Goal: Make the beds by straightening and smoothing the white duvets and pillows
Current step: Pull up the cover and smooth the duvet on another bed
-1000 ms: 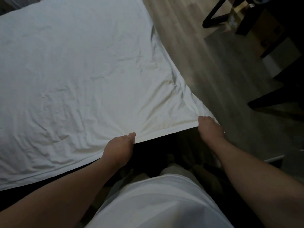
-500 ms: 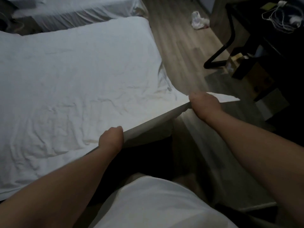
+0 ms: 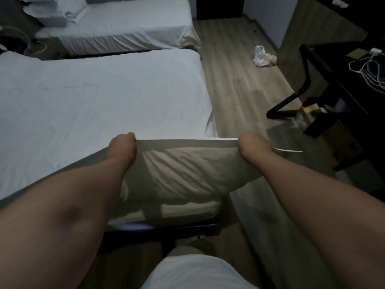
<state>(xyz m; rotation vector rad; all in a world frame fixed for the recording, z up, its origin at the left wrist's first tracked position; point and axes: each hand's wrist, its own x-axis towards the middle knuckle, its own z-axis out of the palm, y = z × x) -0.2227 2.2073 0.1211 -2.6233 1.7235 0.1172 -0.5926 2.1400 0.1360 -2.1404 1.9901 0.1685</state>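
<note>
The wide white cotton duvet [image 3: 93, 97] lies spread over the low dark-framed near bed [image 3: 162, 227], except for the hem along the bed's near side, which is held up off the mattress. The left hand [image 3: 121, 148] has its fingers curled tight round that hem a little in from the bed's near right corner. The right hand [image 3: 253, 148] clamps the hem out past that corner, over the floor. The hem runs taut and level between the two fists, and the duvet's shaded underside hangs in slanting folds below them.

This looks like the lift before a settling pull. To do it well, both fists should stay at one height and draw evenly away from the bed, so that the hem stays parallel to the bed's near side. Lowering it slowly would let the trapped air out without fresh creases. The duvet's corner (a thin white tip shows past the right knuckles) should come down on the bed's near right corner, not skewed off it.

Beyond the bed's far side stands a second white-covered bed [image 3: 129, 24] with rumpled white pillows [image 3: 54, 13] not yet straightened.
</note>
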